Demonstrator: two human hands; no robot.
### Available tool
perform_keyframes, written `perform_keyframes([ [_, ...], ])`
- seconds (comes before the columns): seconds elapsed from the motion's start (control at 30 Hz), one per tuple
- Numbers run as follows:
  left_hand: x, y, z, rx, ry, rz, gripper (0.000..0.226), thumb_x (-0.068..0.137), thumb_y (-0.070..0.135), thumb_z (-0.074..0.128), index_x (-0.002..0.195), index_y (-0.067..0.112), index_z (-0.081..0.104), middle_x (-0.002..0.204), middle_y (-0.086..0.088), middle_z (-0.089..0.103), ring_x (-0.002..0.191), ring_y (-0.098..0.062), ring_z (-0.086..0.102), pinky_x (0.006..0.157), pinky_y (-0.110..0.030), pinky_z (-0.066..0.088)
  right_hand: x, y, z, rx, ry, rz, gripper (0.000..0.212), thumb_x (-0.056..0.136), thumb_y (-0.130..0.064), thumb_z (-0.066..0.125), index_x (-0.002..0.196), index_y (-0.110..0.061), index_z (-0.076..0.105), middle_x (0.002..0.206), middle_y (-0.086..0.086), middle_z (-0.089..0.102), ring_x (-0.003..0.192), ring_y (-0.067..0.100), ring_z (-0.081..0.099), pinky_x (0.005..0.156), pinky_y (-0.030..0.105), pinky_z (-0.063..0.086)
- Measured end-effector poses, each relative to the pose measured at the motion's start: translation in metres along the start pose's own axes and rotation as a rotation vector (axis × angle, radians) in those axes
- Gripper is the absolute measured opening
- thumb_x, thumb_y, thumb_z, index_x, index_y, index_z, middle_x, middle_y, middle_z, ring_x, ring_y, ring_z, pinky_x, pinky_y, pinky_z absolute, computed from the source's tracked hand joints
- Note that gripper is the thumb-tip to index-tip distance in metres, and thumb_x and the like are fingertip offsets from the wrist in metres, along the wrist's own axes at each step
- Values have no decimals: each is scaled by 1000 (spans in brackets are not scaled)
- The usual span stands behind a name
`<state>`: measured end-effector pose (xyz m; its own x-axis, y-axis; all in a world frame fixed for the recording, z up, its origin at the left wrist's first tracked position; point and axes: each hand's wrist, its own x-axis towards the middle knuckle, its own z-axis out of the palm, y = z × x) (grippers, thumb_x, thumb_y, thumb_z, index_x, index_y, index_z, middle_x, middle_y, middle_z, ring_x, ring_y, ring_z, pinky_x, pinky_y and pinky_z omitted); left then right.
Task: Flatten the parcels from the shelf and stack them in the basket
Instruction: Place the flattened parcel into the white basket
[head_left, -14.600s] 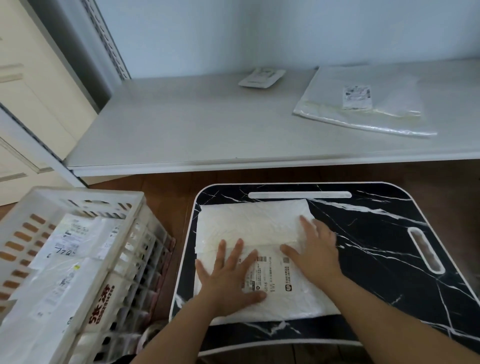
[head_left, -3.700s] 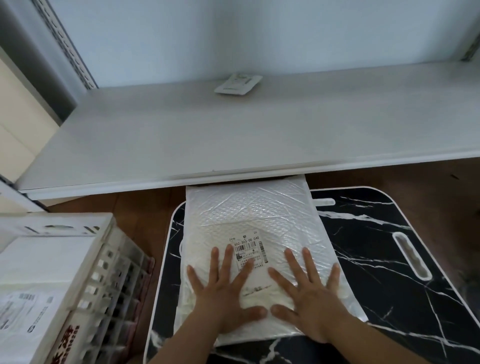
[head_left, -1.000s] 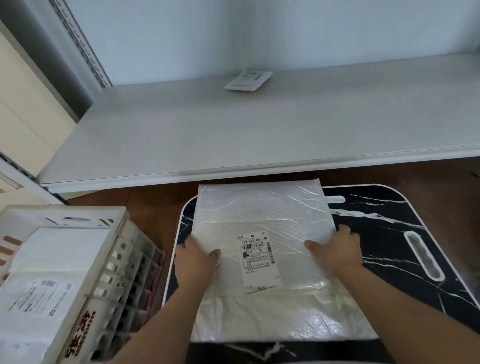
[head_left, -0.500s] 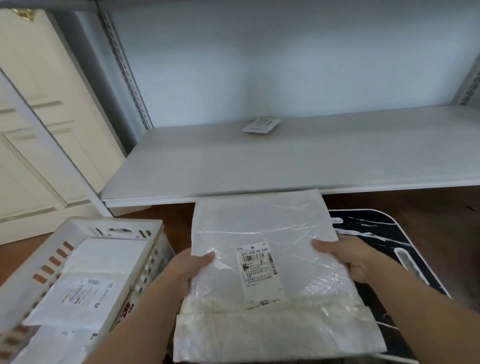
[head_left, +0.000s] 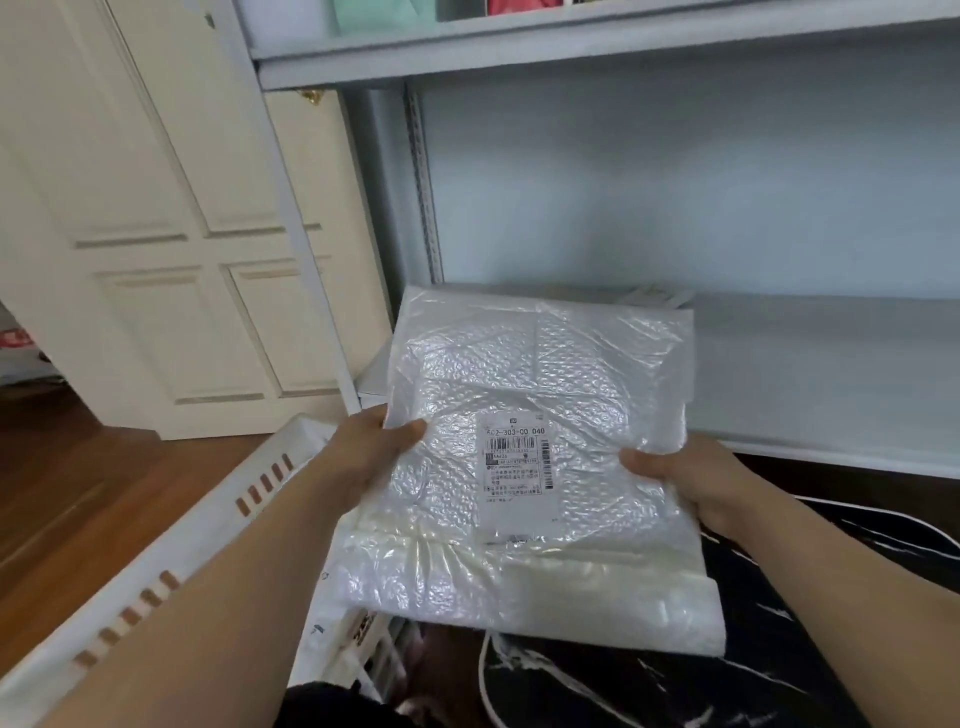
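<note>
A large white bubble-wrap parcel (head_left: 535, 457) with a printed label on top is held in the air in front of me, tilted up toward the camera. My left hand (head_left: 374, 447) grips its left edge with the thumb on top. My right hand (head_left: 691, 478) grips its right edge the same way. The white slotted basket (head_left: 171, 561) stands at the lower left, partly under my left forearm; its contents are mostly hidden. A small white parcel (head_left: 657, 297) on the grey shelf (head_left: 810, 364) peeks out behind the held parcel's top edge.
The black marbled tray table (head_left: 779, 649) lies under and to the right of the parcel. A cream panelled door (head_left: 171, 234) fills the left. A higher shelf board (head_left: 571, 47) crosses the top. Brown wooden floor (head_left: 62, 493) shows beyond the basket.
Both hands have lifted the parcel off the black table, raised it higher and carried it a little left. The view has tilted upward.
</note>
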<state>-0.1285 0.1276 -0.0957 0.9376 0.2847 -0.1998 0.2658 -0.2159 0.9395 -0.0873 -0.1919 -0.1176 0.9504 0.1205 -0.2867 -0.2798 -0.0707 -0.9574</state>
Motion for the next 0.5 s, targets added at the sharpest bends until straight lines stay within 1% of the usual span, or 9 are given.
perform_keyframes([
  [0.07,7,2,-19,144,168,59,38,87,31,69,113,4,64,101,-18,67,80,-25,59,73,-32,48,11,-10,27,-57,10,-70,21,77,-7,77,96,-5,66,92,15,72,84,30,69,79,38,53],
  [0.1,11,3,-30,183,253,67,45,86,36,69,118,5,62,103,-15,66,80,-25,59,71,-31,46,16,-14,40,-71,11,-98,18,79,-9,77,93,-6,65,89,13,71,82,28,67,76,37,52],
  [0.17,18,2,-54,301,392,25,56,84,48,68,125,10,59,106,-8,64,89,-25,59,77,-30,45,27,-20,64,-53,31,-113,15,81,-9,75,91,-7,64,84,9,69,76,23,65,66,32,50],
  [0.23,25,-8,-83,496,462,-77,68,82,61,62,131,14,53,119,-7,62,102,-28,59,83,-33,47,42,-24,85,23,21,-86,15,82,-6,74,93,-8,64,84,7,70,73,20,66,60,29,50],
  [0.3,27,-27,-108,542,461,-218,82,81,66,58,140,11,43,133,-11,54,114,-32,55,76,-35,47,60,-25,110,85,35,-32,32,80,-5,76,109,-2,61,97,12,69,84,25,67,70,38,55],
  [0.33,28,-39,-116,431,455,-291,87,80,66,60,141,8,40,136,-14,51,116,-34,53,71,-36,46,69,-23,125,84,41,3,44,79,-5,77,117,2,57,104,16,67,90,28,66,80,43,56],
  [0.4,28,-64,-124,-12,418,-456,86,76,62,68,135,5,42,133,-15,49,111,-36,56,69,-41,51,84,-14,162,61,43,61,45,80,-7,77,117,7,55,102,18,65,90,29,65,86,42,54],
  [0.43,28,-76,-126,-234,369,-528,80,75,57,72,128,5,45,130,-16,51,105,-36,60,71,-43,56,90,-5,182,36,48,82,45,80,-10,78,115,8,56,102,18,65,91,30,65,88,43,54],
  [0.5,33,-102,-131,-560,321,-559,59,76,39,78,117,4,55,123,-19,59,91,-33,65,74,-45,59,97,17,224,-6,8,133,43,78,-15,79,108,9,59,103,19,67,94,32,66,91,46,54],
])
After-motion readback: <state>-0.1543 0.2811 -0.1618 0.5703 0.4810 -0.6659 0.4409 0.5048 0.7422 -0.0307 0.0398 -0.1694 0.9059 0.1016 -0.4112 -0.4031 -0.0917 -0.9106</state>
